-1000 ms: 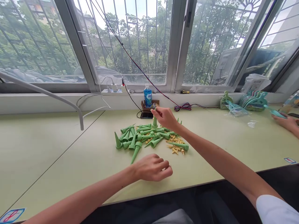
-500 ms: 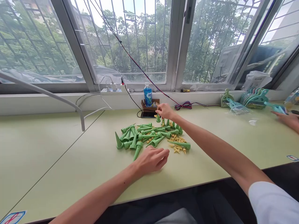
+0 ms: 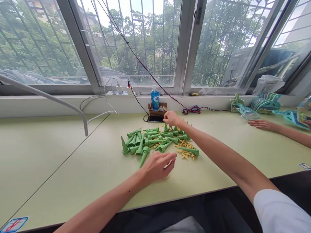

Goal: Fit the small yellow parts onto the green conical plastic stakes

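At the back of a heap of green plastic cone spikes (image 3: 154, 141), my right hand (image 3: 171, 118) is closed in a pinch on the tip of an upright green cone spike (image 3: 166, 127). Other spikes stand upright beside it, partly hidden by my hand and forearm. My left hand (image 3: 161, 165) rests low in front of the heap with its fingers curled together; what they hold, if anything, is hidden. Small yellow plastic pieces (image 3: 186, 154) lie among the spikes and at the heap's right side. One spike (image 3: 144, 156) points toward my left wrist.
Behind the heap are a black phone (image 3: 155, 119), a small cardboard box (image 3: 163, 108) and a blue bottle (image 3: 155, 99). Coiled cable (image 3: 193, 110) lies along the wall. On the right, another person's hand (image 3: 263, 125) is near teal dustpans (image 3: 291, 117). A white tube (image 3: 85, 124) hangs at left.
My right hand has shifted slightly right and set the spike down among the upright ones. My left hand drew back a little. The other person's hand came into view beside the teal dustpan.
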`<state>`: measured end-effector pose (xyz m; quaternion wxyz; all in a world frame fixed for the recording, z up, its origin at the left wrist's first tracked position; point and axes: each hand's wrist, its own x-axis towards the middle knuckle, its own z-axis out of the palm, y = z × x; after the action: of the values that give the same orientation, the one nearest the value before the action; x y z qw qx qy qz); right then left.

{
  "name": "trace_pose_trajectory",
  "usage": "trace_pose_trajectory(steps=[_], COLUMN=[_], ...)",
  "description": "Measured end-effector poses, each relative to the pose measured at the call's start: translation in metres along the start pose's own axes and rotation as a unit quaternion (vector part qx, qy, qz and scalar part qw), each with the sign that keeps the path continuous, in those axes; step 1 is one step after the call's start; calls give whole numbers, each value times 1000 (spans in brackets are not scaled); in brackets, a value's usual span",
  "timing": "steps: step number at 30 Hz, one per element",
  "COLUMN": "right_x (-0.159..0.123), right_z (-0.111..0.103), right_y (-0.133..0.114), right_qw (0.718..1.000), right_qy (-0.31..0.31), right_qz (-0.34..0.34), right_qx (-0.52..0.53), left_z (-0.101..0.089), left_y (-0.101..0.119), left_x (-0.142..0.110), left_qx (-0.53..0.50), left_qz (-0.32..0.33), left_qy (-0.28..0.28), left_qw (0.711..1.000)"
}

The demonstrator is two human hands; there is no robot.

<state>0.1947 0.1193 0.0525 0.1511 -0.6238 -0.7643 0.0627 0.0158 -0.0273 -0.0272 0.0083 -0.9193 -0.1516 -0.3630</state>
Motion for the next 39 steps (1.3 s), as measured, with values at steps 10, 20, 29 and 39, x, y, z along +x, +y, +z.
trace_pose_trajectory(steps=[10, 20, 29, 39], right_x=[-4, -17, -59, -66], right_z=[-7, -10, 2, 40], right_y=[1, -9, -38, -49], right_qw=[999, 995, 973, 942], right_qy=[-16, 73, 57, -35], right_qz=[21, 10, -197, -281], right_qx=[-28, -72, -102, -181], left_z=[1, 1, 0, -1], left_y=[2, 3, 5, 5], left_x=[1, 0, 4, 6], left_qx=[-9, -6, -5, -16], left_qz=[-13, -30, -37, -30], left_qy=[9, -11, -39, -52], left_qw=[1000, 999, 999, 998])
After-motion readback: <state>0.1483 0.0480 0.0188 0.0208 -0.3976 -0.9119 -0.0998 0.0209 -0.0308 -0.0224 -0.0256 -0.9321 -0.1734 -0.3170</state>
